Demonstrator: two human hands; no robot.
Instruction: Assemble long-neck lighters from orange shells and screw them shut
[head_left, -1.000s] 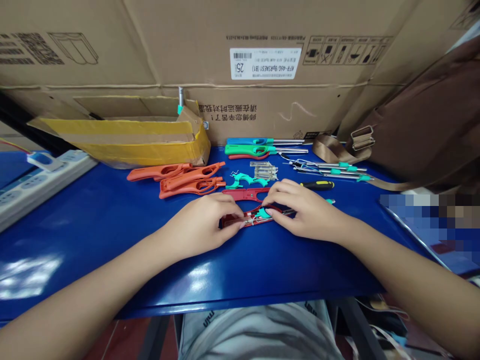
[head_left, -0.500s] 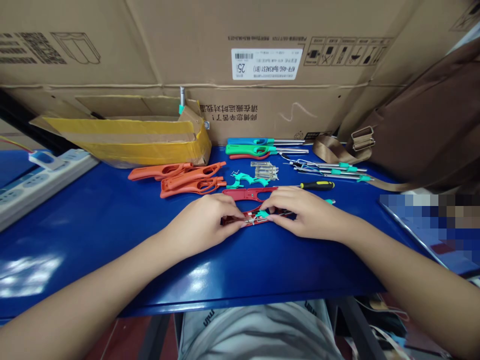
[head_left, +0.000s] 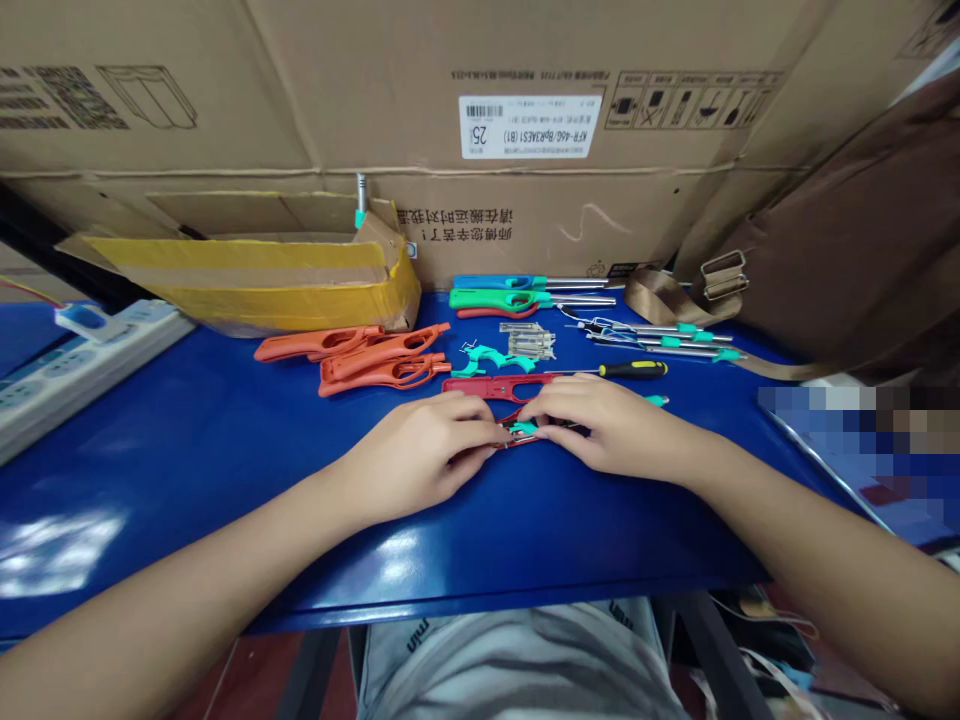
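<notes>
Low over the front half of the blue table, both hands work on an open gas lighter's red shell half (head_left: 513, 444), mostly covered by fingers. My left hand (head_left: 427, 442) has its fingers closed on the shell's left part. My right hand (head_left: 611, 425) pinches a turquoise trigger (head_left: 524, 428) that sits in the shell. A turquoise-collared tube end (head_left: 657, 401) shows beyond my right hand. Just behind lies the matching red shell half (head_left: 487, 388), inner side up. A black and yellow screwdriver (head_left: 634, 369) lies behind my right hand.
Orange lighter shells (head_left: 382, 372) lie left, near turquoise triggers (head_left: 491, 356) and clear fuel tanks (head_left: 529, 342). Blue (head_left: 495, 283) and green (head_left: 491, 299) lighters lie at the back, wired metal tubes (head_left: 682, 341) to their right. A yellow-taped box (head_left: 262, 285) and power strip (head_left: 97, 350) stand left.
My left hand has shifted right along the red shell, its fingertips now close to the turquoise trigger. My right hand stays almost where it was.
</notes>
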